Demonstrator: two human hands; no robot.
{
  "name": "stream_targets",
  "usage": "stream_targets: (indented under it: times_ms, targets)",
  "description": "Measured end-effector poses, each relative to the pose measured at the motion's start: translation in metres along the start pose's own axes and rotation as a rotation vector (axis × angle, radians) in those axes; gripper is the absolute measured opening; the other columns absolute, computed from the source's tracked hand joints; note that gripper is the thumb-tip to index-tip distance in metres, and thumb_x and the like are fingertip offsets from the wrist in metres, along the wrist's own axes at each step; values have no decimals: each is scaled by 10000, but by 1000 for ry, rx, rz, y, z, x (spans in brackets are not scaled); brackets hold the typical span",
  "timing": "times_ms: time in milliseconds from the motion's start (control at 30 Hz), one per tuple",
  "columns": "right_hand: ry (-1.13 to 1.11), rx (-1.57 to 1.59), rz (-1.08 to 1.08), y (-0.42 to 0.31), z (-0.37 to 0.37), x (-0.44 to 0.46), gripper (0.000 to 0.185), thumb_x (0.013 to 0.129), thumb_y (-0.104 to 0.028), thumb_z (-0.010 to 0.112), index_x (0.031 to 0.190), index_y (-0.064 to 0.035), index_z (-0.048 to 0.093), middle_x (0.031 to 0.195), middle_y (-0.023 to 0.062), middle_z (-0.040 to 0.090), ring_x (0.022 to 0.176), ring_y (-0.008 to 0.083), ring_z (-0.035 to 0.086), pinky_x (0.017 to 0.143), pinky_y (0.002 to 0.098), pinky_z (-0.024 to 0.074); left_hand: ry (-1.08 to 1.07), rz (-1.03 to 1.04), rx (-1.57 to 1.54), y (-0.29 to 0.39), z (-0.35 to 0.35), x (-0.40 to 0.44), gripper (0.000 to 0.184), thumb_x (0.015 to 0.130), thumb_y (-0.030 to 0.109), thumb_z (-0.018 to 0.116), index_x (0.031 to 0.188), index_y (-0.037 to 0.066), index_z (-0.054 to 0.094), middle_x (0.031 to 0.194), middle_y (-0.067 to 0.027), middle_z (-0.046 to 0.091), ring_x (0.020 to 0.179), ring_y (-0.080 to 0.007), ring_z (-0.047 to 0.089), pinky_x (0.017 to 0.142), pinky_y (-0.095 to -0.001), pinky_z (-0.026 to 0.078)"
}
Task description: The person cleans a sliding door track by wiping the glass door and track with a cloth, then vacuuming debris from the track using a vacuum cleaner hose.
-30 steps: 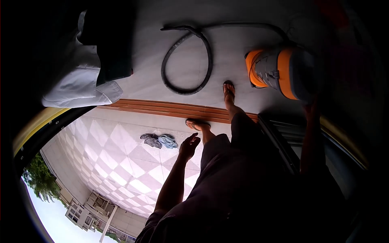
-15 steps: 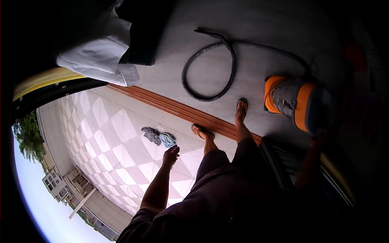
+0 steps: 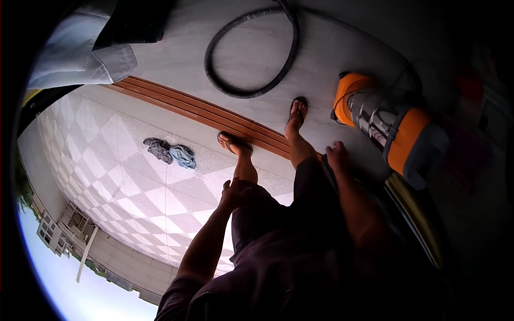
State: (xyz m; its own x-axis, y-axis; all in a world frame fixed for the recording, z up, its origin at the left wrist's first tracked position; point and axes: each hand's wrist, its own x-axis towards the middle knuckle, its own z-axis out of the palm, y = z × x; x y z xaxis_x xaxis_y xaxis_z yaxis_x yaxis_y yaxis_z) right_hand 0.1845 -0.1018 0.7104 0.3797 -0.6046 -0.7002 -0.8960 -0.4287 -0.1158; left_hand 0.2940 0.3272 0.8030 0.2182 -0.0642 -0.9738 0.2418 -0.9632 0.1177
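My left hand (image 3: 234, 195) is beside my left knee, fingers loosely apart and nothing visible in it. My right hand (image 3: 338, 157) hangs next to my right leg with its fingers partly spread, apart from the vacuum cleaner. That orange and grey vacuum cleaner (image 3: 386, 128) stands on the grey floor to the right. Its black ribbed hose (image 3: 211, 67) lies in a loop further ahead. On the paved ground to the left lie two crumpled cloths, a dark grey one (image 3: 159, 150) and a light blue one (image 3: 183, 156).
A reddish-brown grooved threshold (image 3: 198, 113) runs between the grey floor and the checkered paving (image 3: 115, 184); my sandalled feet are on either side of it. White fabric (image 3: 80, 51) hangs at upper left. A yellowish curved edge (image 3: 415, 216) is at lower right.
My right hand has moved from beside the vacuum cleaner to near my right leg. My left hand has drawn back to my knee. The view has shifted, moving the cloths and hose up and left.
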Motion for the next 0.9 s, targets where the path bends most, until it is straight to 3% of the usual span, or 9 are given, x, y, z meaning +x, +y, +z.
stream_targets:
  times_ms: [67,133,233,333,400,533,667,767,900]
  targets:
    - [-84,-127,-276,-61,50,73,531,921,-445,722,1274,-54,662,1007,174,746,965,322,723,832,438,576,93,-32,17,5,29,4,855,897,563,715,1583,191,366,1615,-206,342,1506,-457,255,1181,-581,351]
    - [-185,-122,-478,-136,76,141,480,879,-398,746,1215,-61,685,1036,153,746,993,348,713,889,426,569,148,-221,163,46,9,4,816,893,554,718,1565,205,413,1624,-178,321,1502,-477,234,1136,-625,359]
    - [-17,-591,-511,-209,145,263,404,953,-258,638,1328,-109,614,1407,119,600,1302,352,553,1021,464,522,377,-65,22,10,12,12,551,913,450,714,1377,164,637,1584,-185,399,1467,-467,317,1170,-587,331]
    - [106,-1090,-954,-258,163,300,406,1003,-101,561,1407,-139,555,1517,77,512,1530,331,287,1261,472,252,455,-8,-43,-23,12,17,457,899,376,726,1290,142,702,1559,-188,438,1457,-452,345,1194,-557,326]
    - [113,-1184,-864,-258,192,317,420,1013,-80,562,1426,-145,539,1524,75,511,1559,317,235,1295,510,141,460,-6,-40,-26,10,15,443,895,346,725,1286,139,704,1562,-186,434,1463,-445,344,1197,-556,325]
    - [-89,-1280,-748,-241,203,291,264,1019,-139,592,1268,-138,679,1391,61,581,1423,309,411,1288,574,111,439,8,-91,-34,11,12,430,895,337,726,1282,152,703,1569,-171,427,1468,-430,341,1197,-554,321]
    - [-131,-708,-969,-191,201,234,86,951,-265,652,971,-182,657,1068,77,655,1054,339,631,1127,621,293,422,43,-138,-39,15,8,415,902,368,725,1273,183,704,1568,-144,431,1467,-409,343,1195,-556,320]
    - [-661,-936,-746,-182,179,168,209,977,-249,563,1111,-171,703,1266,136,669,1201,360,603,1118,571,336,362,24,-145,-38,19,6,405,917,391,710,1268,188,704,1569,-106,432,1458,-401,352,1171,-558,344]
    - [-604,-1204,-837,-181,174,108,385,933,-322,630,1231,-116,759,1393,241,631,1378,396,511,1171,539,331,302,-18,-156,-27,10,-3,383,918,385,703,1244,185,714,1542,-93,455,1445,-387,371,1145,-553,369]
